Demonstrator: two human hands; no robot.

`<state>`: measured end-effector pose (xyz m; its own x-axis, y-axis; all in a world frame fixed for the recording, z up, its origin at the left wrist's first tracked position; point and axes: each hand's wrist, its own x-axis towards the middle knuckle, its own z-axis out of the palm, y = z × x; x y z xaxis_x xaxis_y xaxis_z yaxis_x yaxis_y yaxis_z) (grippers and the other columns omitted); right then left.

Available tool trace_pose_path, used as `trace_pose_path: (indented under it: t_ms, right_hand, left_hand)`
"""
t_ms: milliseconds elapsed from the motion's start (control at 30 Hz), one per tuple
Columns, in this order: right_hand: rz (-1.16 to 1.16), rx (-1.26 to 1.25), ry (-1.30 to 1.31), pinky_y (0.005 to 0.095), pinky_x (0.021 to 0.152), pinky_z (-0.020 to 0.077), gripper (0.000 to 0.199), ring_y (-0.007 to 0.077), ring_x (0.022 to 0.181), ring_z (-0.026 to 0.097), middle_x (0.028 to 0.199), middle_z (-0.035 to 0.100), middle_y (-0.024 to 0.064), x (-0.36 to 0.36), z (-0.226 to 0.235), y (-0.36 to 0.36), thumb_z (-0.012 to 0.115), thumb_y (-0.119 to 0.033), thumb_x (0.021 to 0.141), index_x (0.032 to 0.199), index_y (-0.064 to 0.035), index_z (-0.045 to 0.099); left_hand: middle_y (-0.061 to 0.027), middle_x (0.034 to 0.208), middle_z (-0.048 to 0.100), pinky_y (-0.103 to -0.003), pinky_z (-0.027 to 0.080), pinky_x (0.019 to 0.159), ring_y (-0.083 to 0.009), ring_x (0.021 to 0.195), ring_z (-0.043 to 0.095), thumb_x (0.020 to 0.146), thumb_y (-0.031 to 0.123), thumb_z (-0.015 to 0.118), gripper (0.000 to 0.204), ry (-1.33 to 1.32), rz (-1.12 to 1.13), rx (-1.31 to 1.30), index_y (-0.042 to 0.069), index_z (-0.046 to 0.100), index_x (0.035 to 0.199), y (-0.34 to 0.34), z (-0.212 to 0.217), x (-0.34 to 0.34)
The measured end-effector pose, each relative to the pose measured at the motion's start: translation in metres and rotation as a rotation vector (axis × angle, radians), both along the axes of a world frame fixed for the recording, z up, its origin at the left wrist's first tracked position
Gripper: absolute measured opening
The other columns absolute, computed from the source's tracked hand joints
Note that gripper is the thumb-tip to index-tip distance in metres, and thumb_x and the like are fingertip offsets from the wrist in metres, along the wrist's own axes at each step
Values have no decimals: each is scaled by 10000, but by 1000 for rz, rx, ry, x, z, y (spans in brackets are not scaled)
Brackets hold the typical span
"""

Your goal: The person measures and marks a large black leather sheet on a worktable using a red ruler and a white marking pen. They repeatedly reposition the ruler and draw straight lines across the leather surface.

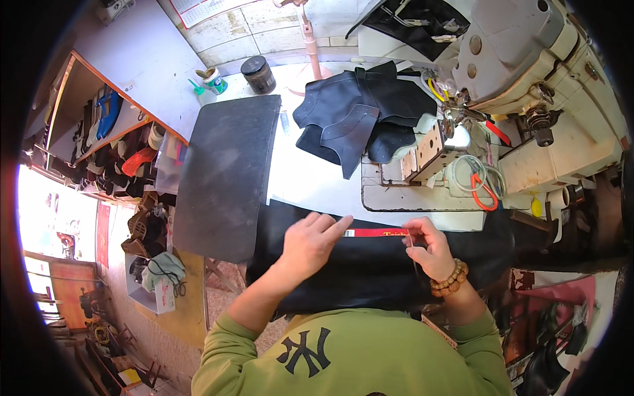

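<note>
A narrow red strip (380, 232) with yellow lettering and a pale left end lies stretched between my hands, over a large sheet of black leather-like material (370, 270). My right hand (429, 247), with a beaded bracelet at its wrist, pinches the strip's right end between thumb and fingers. A thin edge hangs below that pinch. My left hand (310, 244) is closed above the black sheet, with its index fingertip just above the strip's left end. What its fingers hold, if anything, is hidden.
A dark board (228, 171) leans over the white table's (317, 188) left side. Black leather pieces (356, 109) lie piled at the back. A sewing machine (528, 86) stands at right, with orange-handled scissors (485, 191) on its bed. A dark jar (257, 74) stands behind.
</note>
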<state>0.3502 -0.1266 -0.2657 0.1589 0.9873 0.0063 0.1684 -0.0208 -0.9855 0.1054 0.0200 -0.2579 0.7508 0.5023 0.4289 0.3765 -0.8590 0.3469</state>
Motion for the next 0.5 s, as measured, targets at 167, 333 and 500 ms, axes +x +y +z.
trace_pose_path:
  t_ms: [167,333,500]
  right_hand:
    - [130,190,-612,309,671,508,248,211,754,614,886,564,63,-2,-4,16,681,-35,817,1049,-120,670]
    - [126,296,-934,368,612,506,140,232,771,626,870,581,47,-29,-32,36,665,-108,839,967,-135,715]
    - [64,371,-906,359,606,501,77,226,758,616,847,593,45,-39,-39,48,674,-135,849,902,-105,721]
  left_hand:
    - [-132,1304,594,-515,424,1017,-322,1220,552,828,104,630,431,290,141,285,150,658,1256,25,-5,-20]
    - [-186,1531,385,-537,286,1149,-352,1413,380,847,237,693,657,368,-32,-14,104,466,1450,-24,-30,-5]
    - [-210,1556,328,-508,279,1160,-365,1436,329,854,407,701,752,343,49,-153,80,427,1475,-39,-45,0]
